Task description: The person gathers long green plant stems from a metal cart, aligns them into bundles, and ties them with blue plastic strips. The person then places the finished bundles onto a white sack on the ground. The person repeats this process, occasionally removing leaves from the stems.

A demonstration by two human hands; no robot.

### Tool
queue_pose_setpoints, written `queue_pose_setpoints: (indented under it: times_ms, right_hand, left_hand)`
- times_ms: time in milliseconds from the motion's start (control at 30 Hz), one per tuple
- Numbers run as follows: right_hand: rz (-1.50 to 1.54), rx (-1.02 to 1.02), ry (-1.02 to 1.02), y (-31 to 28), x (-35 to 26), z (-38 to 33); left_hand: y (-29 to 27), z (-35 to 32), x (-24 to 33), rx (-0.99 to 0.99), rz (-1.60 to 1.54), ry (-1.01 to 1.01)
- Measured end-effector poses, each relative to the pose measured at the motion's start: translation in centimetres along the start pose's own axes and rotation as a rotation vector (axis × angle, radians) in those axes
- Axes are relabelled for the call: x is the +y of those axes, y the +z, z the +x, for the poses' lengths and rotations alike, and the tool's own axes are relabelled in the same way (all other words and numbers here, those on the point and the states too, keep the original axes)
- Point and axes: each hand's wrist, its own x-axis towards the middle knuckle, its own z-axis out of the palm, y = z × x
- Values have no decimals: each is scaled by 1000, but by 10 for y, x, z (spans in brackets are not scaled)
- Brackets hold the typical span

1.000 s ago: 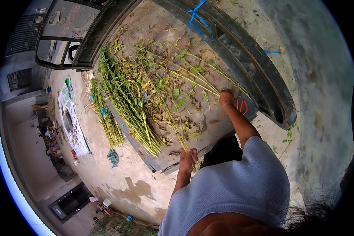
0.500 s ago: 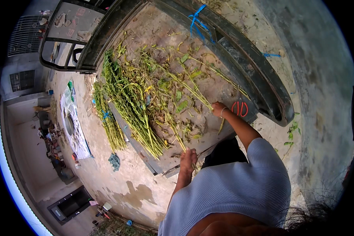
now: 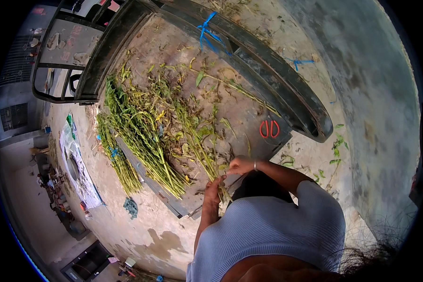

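Observation:
My left hand [image 3: 213,189] is closed round the cut ends of a few leafy green plant stalks [image 3: 192,133], whose leafy tops lie up the dark metal cart bed. Right beside it, my right hand [image 3: 242,165], with a band at the wrist, has its fingers pressed together at the stalk ends; what is in them is hidden. To the left lies a large pile of similar stalks [image 3: 148,144], cut ends toward me. A single long stalk [image 3: 246,95] rests along the right side of the bed.
Red-handled scissors [image 3: 269,129] lie at the bed's right corner. A dark metal side rail [image 3: 272,61] with blue ties borders the bed. Another tied bundle [image 3: 122,162] stands past the left edge, near a white sheet [image 3: 82,174] on the floor. Withered leaves litter the bed.
My right hand has come down and left to meet my left hand. The stalks it held now lie with those in my left hand. The whole view has shifted slightly.

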Motion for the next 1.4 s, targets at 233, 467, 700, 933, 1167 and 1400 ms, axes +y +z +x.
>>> queue_pose_setpoints:
  times_ms: [233, 467, 700, 933, 1167, 1400]
  right_hand:
    - [-662, 1123, 705, -165, 119, 7]
    - [-768, 1036, 700, -190, 136, 45]
    - [-608, 929, 466, -183, 57, 36]
    - [828, 238, 126, -36, -15, 16]
    - [447, 355, -10, 85, -16, 52]
    - [606, 291, 2, 120, -35, 56]
  left_hand:
    - [-5, -10, -8, -116, -180, 78]
    - [0, -25, -2, -167, -240, 104]
    - [-1, -22, -3, -168, -303, 118]
    - [11, -15, -9, -120, -257, 145]
    - [9, -42, 10, 54, 296, 279]
    - [-30, -68, -17, -40, 230, 609]
